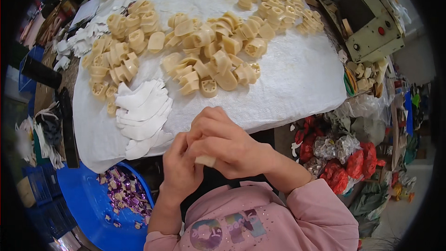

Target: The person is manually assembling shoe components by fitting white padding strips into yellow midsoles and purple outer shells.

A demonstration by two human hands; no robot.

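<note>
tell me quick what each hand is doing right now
Left hand: closed on the cream plastic piece, held together with the other hand.
Right hand: closed over the same cream plastic piece, fingers curled around it.

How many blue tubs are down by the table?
1. The blue tub sits low on the left, below the table's white cloth, with purple wrappers inside. Others may be hidden.
</note>
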